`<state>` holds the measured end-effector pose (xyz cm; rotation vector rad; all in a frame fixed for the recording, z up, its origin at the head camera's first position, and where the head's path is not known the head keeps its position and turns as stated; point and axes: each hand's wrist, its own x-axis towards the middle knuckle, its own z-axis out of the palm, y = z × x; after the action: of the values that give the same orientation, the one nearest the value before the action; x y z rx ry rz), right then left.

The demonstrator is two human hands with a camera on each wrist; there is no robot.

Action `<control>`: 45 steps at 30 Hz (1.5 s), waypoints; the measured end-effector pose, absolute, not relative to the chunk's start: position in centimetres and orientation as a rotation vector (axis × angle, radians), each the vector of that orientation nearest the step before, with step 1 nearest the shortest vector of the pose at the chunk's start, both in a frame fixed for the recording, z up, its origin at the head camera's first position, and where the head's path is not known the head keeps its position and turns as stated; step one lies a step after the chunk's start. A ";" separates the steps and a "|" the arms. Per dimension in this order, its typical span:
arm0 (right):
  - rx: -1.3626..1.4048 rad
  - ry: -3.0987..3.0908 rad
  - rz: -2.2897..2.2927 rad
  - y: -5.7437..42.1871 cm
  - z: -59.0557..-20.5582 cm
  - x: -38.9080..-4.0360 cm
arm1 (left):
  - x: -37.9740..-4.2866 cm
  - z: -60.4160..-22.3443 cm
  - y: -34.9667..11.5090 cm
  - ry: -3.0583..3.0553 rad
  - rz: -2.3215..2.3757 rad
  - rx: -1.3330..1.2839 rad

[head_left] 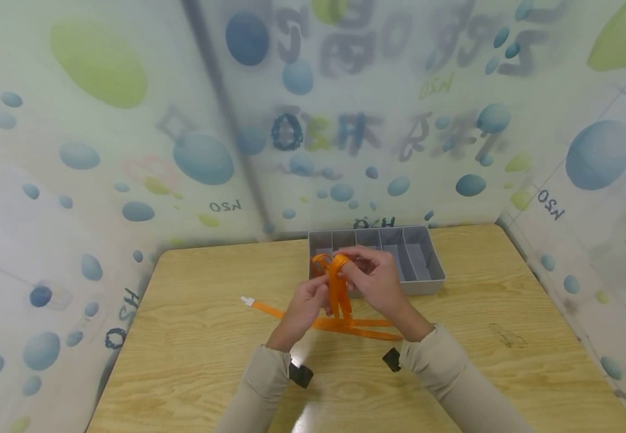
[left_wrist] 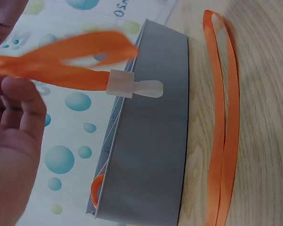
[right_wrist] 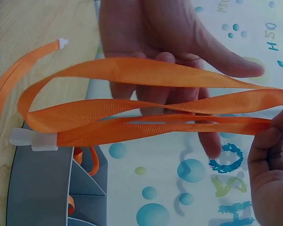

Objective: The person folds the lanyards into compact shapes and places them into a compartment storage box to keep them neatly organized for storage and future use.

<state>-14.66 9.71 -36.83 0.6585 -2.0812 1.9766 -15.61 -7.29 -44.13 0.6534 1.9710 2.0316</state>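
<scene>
An orange lanyard (head_left: 337,291) hangs in loops from my right hand (head_left: 373,278), which pinches it near the top between thumb and fingers. My left hand (head_left: 308,302) is beside the loops; in the right wrist view its thumb sticks out and its fingers (right_wrist: 210,143) reach behind the straps without curling round them. At the hanging end, a white plastic clip (right_wrist: 45,141) shows. Below the hands, another orange lanyard (head_left: 374,332) lies stretched across the table, its white end piece (head_left: 247,300) toward the left.
Behind the hands, at the table's back edge, stands a grey divided tray (head_left: 423,287). Its left compartments contain more orange lanyard strap (right_wrist: 94,162). Small black pieces (head_left: 300,376) show beside the sleeves. A patterned wall sheet (head_left: 291,180) rises behind the wooden table (head_left: 193,337).
</scene>
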 end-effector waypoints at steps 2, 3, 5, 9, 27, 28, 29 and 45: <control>0.661 -2.070 1.990 9.7 -36.7 -14.7 | -15.8 -44.4 -7.4 1.931 2.004 0.684; 0.664 -2.064 1.994 9.7 -36.7 -14.7 | -15.9 -44.6 -7.4 1.911 1.998 0.684; 0.671 -2.054 2.000 9.8 -36.6 -14.8 | -16.1 -45.1 -7.4 1.863 2.000 0.677; 0.699 -2.009 2.032 10.0 -38.1 -15.6 | -16.3 -45.7 -7.4 1.805 2.013 0.675; 0.686 -2.003 2.062 10.3 -38.5 -16.2 | -16.1 -44.8 -6.6 1.992 2.065 0.796; 0.687 -2.002 2.059 10.4 -38.9 -16.4 | -16.1 -44.8 -6.5 2.026 2.067 0.810; 0.690 -1.999 2.056 10.4 -39.0 -16.4 | -16.2 -44.8 -6.5 2.053 2.066 0.829; 0.726 -2.138 1.997 10.6 -37.5 -15.1 | -17.0 -44.5 -6.6 2.451 1.891 1.014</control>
<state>-15.06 10.62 -37.53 0.7258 -2.1378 1.9970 -16.99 -6.63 -44.53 1.0140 2.4510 1.8913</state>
